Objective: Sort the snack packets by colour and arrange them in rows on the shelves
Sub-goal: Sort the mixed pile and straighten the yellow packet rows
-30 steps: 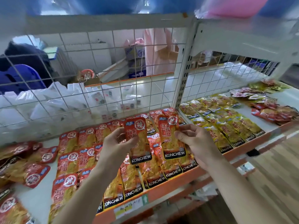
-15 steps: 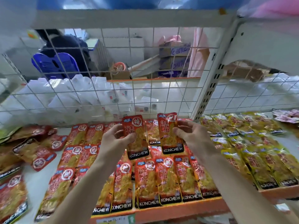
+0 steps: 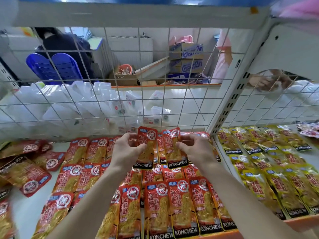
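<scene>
My left hand (image 3: 126, 150) pinches a red KONCHEW snack packet (image 3: 146, 152) by its left edge, upright over the back of the shelf. Beside it, my right hand (image 3: 195, 149) pinches a second red packet (image 3: 174, 152) by its right edge. Both packets hang just above the rows of red packets (image 3: 172, 204) lying on the white shelf (image 3: 25, 209). To the right, past the upright post, yellow packets (image 3: 269, 178) lie in rows. Loose red packets (image 3: 25, 175) lie unaligned at the left.
A white wire grid (image 3: 138, 94) closes the shelf's back just beyond my hands. A slotted white post (image 3: 231, 100) divides the two shelf bays. Dark-red packets (image 3: 309, 128) lie at the far right. The shelf above (image 3: 138, 14) hangs low overhead.
Both hands have carried their red packets farther back toward the wire grid and a little lower. My view has shifted left and closer to the shelf.
</scene>
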